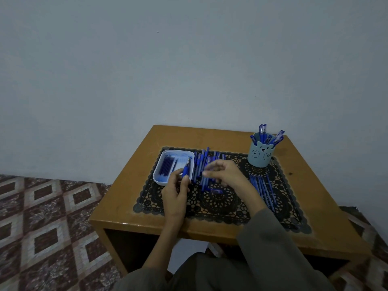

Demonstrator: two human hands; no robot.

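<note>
My left hand [176, 193] grips a blue pen [186, 168] upright by its rubber grip, tip pointing up over the right rim of a white tray [158, 165]. Several blue refills [167, 168] lie in that tray. My right hand [224, 174] hovers blurred over a pile of blue pens [202, 164] in the middle of the mat, fingers loosely curled toward the left; whether it holds anything is unclear. A loose blue pen cap [216, 191] lies just below that hand.
A small wooden table [130, 185] carries a black lace mat [220, 204]. A pale blue bear-face cup [260, 154] with several capped pens stands at the back right. Another row of blue pens [263, 189] lies right of my forearm. Patterned floor lies to the left.
</note>
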